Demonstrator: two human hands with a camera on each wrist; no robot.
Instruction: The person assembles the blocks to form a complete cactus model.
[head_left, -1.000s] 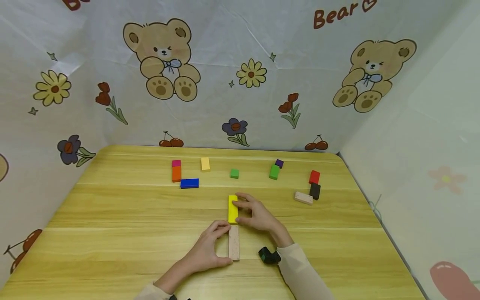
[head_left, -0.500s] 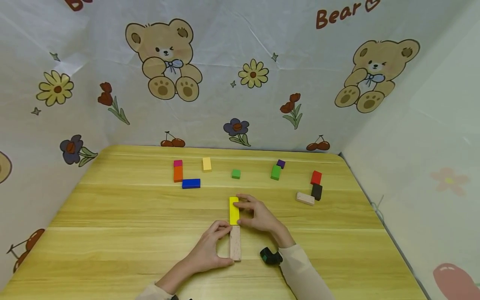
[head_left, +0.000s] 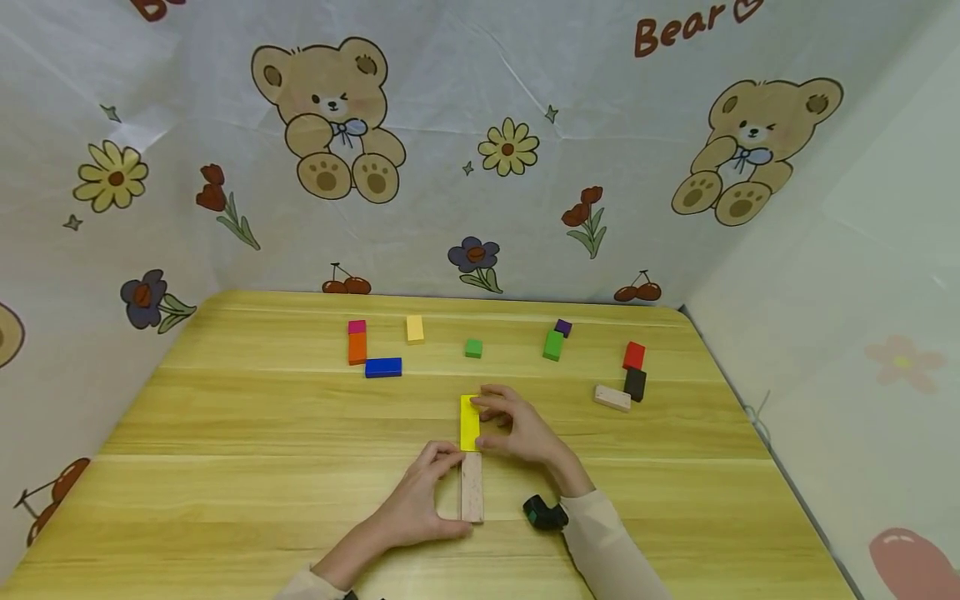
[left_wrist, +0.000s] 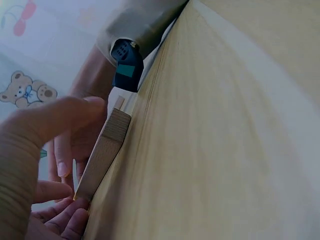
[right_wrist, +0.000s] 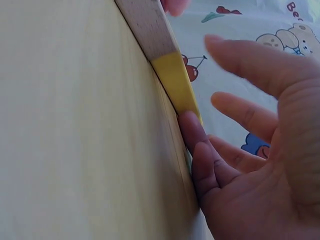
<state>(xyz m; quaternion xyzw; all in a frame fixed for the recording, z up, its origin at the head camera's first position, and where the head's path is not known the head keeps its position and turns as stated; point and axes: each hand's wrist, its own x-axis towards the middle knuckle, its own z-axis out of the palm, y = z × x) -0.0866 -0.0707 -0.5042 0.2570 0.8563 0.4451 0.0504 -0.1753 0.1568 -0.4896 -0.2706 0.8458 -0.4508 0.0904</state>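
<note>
On the table, a plain wooden block (head_left: 472, 487) lies flat, its far end against a yellow block (head_left: 469, 423) in line with it. My left hand (head_left: 414, 502) spans the wooden block from the left, thumb by its near end and fingers at its far end. The left wrist view shows those fingers (left_wrist: 65, 220) low against the block. My right hand (head_left: 525, 430) is at the yellow block's right side. In the right wrist view, its lower fingers (right_wrist: 192, 130) touch the yellow block's end, while thumb and upper fingers stand apart from it.
Farther back lie a blue block (head_left: 383, 367), an orange block (head_left: 357, 348), a cream block (head_left: 415, 329) and a small green block (head_left: 473, 348). To the right are a longer green block (head_left: 552, 345), a red block (head_left: 633, 356), a black block (head_left: 635, 384) and another wooden block (head_left: 612, 397).
The slight gap between the yellow block and the wooden block has shut. My right fingers have lifted a little and shifted right off the yellow block. My left hand stays at the wooden block.
</note>
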